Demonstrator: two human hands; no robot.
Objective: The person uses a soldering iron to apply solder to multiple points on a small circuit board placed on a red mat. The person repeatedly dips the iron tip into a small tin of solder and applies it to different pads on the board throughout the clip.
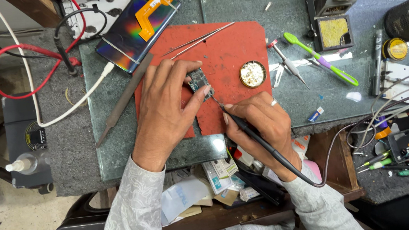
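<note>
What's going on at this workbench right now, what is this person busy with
A person is working on a small circuit board that lies on a red mat. The left hand pins the board down with its fingertips, while the right hand holds a black corded soldering iron like a pen, tip at the board's lower edge. Tweezers, an opened phone and a small round tin lie close by.

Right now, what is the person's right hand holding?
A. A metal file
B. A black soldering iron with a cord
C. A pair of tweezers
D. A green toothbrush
B: the right hand grips a black soldering iron, its tip at the small circuit board pinned by the left hand on the red mat.
</note>
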